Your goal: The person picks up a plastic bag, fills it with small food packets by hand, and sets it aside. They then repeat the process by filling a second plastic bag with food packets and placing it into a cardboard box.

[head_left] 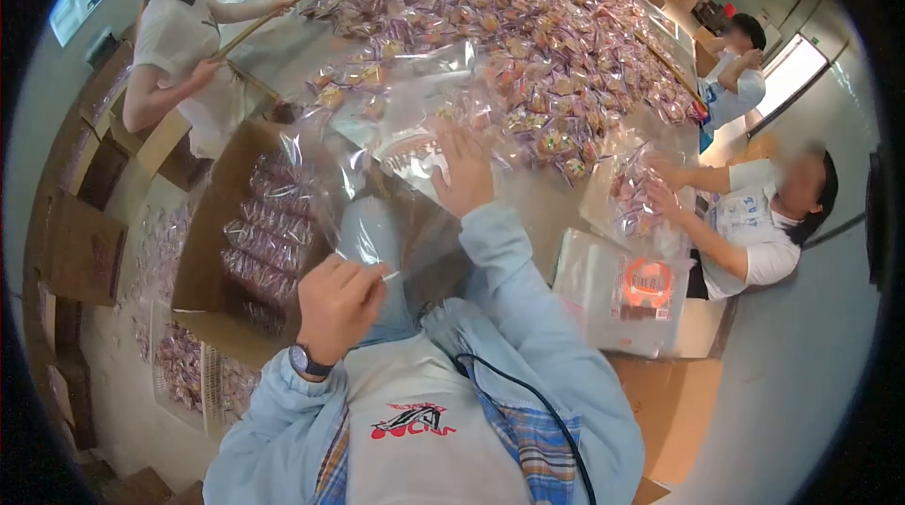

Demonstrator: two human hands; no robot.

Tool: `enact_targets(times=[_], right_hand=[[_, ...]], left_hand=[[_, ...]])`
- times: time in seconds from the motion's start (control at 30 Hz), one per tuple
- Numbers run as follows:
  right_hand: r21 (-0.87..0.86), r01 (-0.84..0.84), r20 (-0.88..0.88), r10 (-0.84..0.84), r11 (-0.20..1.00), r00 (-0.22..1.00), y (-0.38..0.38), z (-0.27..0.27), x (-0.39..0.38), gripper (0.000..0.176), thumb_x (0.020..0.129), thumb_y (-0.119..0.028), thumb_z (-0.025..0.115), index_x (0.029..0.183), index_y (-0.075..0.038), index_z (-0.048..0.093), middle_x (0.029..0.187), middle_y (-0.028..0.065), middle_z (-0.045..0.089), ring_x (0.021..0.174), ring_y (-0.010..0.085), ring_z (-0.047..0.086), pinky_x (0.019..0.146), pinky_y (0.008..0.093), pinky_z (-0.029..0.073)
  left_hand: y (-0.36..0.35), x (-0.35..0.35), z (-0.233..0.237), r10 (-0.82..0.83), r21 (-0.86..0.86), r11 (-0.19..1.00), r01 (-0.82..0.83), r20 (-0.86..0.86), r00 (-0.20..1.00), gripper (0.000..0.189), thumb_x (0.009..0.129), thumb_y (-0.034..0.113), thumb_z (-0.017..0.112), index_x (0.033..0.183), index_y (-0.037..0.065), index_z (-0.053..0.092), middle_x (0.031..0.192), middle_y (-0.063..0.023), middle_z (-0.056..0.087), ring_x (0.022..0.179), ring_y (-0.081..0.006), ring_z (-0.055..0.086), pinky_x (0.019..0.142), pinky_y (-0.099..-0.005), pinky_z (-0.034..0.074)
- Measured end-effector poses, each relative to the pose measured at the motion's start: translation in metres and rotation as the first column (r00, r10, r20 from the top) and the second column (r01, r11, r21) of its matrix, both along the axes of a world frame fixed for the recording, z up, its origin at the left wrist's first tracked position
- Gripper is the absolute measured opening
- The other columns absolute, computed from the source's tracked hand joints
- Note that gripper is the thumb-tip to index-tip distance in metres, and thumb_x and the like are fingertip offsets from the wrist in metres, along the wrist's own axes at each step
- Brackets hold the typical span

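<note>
At the near edge of the pale surface (542, 208), the wearer's two hands are on a large, clear plastic bag (325, 161). It lies partly across the surface and partly over the open brown cardboard box (209, 255), crumpled, with glare on the film. The left hand (337, 309), dark watch (311, 362) at the wrist, is beside the box's near corner; grip closed, fingers curled, thumb and index pinching the film. The right hand (462, 170) is further forward, grip released, fingers spread palm-down over clear film with red print (415, 149) below it.

Box holds clear-wrapped packets (273, 236) in stacked rows. Ahead: broad heap of small purple-and-clear wrapped pieces (556, 43), spread over much of the surface. To the right: stack of flat clear bags with a red-orange label (617, 293), just in front of a co-worker in a white top (754, 222), whose hands are on a clear bag of packets (636, 189).

Upper left: another person in white (184, 52) holds a long wooden stick (283, 10) reaching to the heap. Upper right: a person in a light top (735, 81), arms raised near the head. Lower left, on the floor: white plastic crate (209, 382) with more wrapped pieces.
</note>
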State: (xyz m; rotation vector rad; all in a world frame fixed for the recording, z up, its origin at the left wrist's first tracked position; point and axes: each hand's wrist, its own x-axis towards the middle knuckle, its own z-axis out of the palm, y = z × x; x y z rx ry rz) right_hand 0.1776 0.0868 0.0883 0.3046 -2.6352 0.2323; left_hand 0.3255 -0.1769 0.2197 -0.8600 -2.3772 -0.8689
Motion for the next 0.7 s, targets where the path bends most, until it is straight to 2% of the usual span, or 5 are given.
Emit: enact_targets(times=[0.2,0.33,0.43,0.6,0.7], right_hand=[[0.117,0.043,0.299,-0.076,0.992,0.951,0.005,-0.023,0.007,0.068,0.096,-0.038,0.060,0.158,-0.014,0.043,0.166,0.0205,0.032,0.153,0.0407,0.030,0.125,0.0611,0.018],[-0.276,-0.261,-0.360,0.153,0.925,0.920,0.024,-0.002,0.009,0.062,0.092,-0.026,0.071,0.150,-0.011,0.054,0.164,0.0191,0.038,0.149,0.0426,0.038,0.122,0.0485,0.033],[-0.661,0.019,0.161,0.117,0.750,0.980,0.001,0.001,0.080,0.069,0.095,-0.024,0.071,0.154,0.000,0.044,0.163,0.0250,0.038,0.150,0.0434,0.037,0.123,0.0486,0.031],[-0.791,-0.108,0.040,0.226,0.603,0.973,-0.027,-0.067,0.147,0.077,0.094,-0.020,0.072,0.158,0.002,0.036,0.162,0.0285,0.036,0.153,0.0419,0.033,0.126,0.0460,0.025],[-0.689,-0.106,-0.020,0.127,0.717,0.992,-0.010,-0.006,0.133,0.077,0.096,-0.018,0.070,0.159,0.004,0.032,0.164,0.0264,0.034,0.153,0.0400,0.031,0.125,0.0450,0.026]], left_hand=[[-0.004,0.011,-0.032,0.077,0.013,0.997,-0.079,0.121,0.990,0.024,0.074,-0.004,0.075,0.096,0.005,0.075,0.077,-0.0097,0.063,0.070,-0.0276,0.065,0.062,-0.0376,0.050],[0.003,0.008,-0.045,0.024,0.128,0.991,-0.042,0.136,0.990,0.023,0.077,0.000,0.076,0.098,0.008,0.075,0.077,-0.0072,0.066,0.070,-0.0251,0.066,0.062,-0.0361,0.052],[0.015,0.009,-0.048,-0.022,0.167,0.986,0.004,0.107,0.994,0.020,0.079,0.001,0.076,0.098,0.007,0.076,0.077,-0.0085,0.067,0.067,-0.0244,0.066,0.061,-0.0350,0.052],[0.030,0.017,-0.067,-0.161,0.147,0.979,0.139,0.157,0.974,0.022,0.079,0.002,0.077,0.101,0.007,0.075,0.077,-0.0079,0.069,0.067,-0.0238,0.067,0.061,-0.0346,0.054],[0.036,0.024,-0.073,-0.236,0.148,0.966,0.214,0.150,0.960,0.026,0.078,0.002,0.077,0.103,0.007,0.074,0.077,-0.0076,0.068,0.067,-0.0239,0.068,0.061,-0.0352,0.054]])
